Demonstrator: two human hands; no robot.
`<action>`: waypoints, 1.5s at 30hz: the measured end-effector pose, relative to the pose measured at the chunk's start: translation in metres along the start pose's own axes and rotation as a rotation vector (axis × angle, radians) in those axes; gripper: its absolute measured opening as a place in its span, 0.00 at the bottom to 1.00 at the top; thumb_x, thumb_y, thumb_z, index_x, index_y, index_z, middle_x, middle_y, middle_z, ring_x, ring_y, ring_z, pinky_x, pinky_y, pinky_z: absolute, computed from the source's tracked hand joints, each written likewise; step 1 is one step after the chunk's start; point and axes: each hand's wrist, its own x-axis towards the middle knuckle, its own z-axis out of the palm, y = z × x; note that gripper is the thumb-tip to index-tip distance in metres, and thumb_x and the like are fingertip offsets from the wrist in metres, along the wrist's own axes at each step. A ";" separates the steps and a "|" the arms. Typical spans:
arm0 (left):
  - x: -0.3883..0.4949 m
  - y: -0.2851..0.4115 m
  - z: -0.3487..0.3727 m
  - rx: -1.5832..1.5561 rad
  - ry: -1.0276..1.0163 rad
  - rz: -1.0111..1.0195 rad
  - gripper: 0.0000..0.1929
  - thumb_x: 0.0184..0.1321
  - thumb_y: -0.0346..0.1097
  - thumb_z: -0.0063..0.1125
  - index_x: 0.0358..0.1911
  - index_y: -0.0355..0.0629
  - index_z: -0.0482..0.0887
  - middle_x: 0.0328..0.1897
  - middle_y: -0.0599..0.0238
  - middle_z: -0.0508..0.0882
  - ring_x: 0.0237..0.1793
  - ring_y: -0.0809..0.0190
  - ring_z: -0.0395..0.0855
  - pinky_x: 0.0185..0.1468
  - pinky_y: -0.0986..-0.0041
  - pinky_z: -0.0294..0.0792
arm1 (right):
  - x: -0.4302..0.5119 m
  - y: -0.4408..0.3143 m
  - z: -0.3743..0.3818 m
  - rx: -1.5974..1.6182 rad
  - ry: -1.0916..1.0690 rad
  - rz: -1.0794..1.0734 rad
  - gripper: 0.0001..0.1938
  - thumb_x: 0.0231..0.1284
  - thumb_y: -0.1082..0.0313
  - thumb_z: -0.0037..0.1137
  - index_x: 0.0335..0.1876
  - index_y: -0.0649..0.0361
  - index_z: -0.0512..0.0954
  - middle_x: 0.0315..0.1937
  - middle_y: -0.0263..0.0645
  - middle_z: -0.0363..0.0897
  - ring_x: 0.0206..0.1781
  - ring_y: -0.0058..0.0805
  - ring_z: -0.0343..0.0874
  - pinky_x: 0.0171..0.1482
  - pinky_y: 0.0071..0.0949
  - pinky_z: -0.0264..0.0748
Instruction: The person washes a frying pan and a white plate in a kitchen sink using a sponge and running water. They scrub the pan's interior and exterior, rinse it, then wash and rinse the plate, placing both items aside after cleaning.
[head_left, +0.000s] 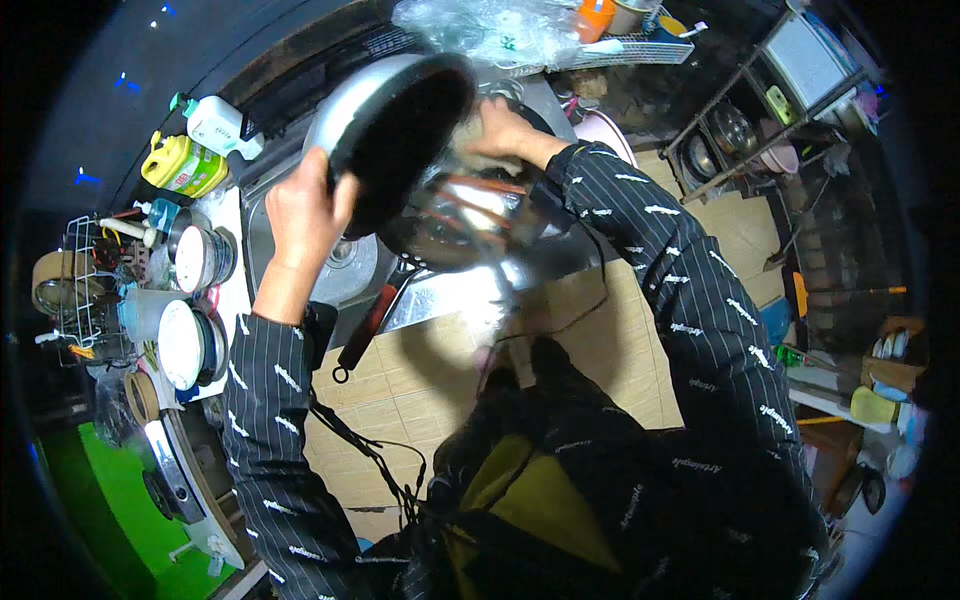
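My left hand (307, 206) grips the near rim of a metal pan (405, 142) with a dark inside and silvery outside. The pan is tilted on edge over the steel sink (259, 225). Beyond its right side is my right hand (501, 131), with curled, blurred fingers; whether it holds something is unclear. Below both hands lies a wok (442, 251), with reddish-brown sticks (480, 202) blurred over it. A dark red and black handle (371, 322) ending in a hanging ring juts past the counter's front edge.
On the left counter stand stacked bowls (196, 259), stacked plates (180, 345), a yellow jug (184, 165) and a white bottle (217, 124). A wire rack (637, 52) with plastic bags (495, 34) hangs behind the sink. Shelving (739, 112) stands right. A cable (592, 300) hangs nearby.
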 end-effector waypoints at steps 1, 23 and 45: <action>-0.001 0.001 -0.001 0.032 0.012 0.041 0.12 0.47 0.35 0.62 0.26 0.40 0.71 0.14 0.52 0.75 0.19 0.45 0.78 0.24 0.61 0.70 | 0.005 0.005 0.011 -0.089 -0.105 0.012 0.39 0.40 0.53 0.66 0.59 0.66 0.63 0.59 0.56 0.61 0.53 0.51 0.73 0.52 0.41 0.73; -0.004 0.016 0.022 0.218 -0.074 -0.184 0.11 0.50 0.39 0.60 0.29 0.42 0.73 0.17 0.52 0.79 0.22 0.46 0.81 0.27 0.59 0.73 | -0.017 -0.011 -0.012 -0.140 -0.096 -0.574 0.20 0.43 0.68 0.58 0.47 0.56 0.71 0.44 0.50 0.72 0.45 0.50 0.77 0.45 0.44 0.74; -0.016 -0.040 0.045 -0.783 0.144 -0.669 0.08 0.58 0.31 0.53 0.39 0.35 0.80 0.28 0.72 0.79 0.26 0.74 0.71 0.32 0.82 0.65 | -0.026 -0.090 -0.016 0.029 0.342 -0.528 0.17 0.48 0.72 0.52 0.47 0.58 0.73 0.50 0.50 0.68 0.51 0.49 0.71 0.48 0.42 0.75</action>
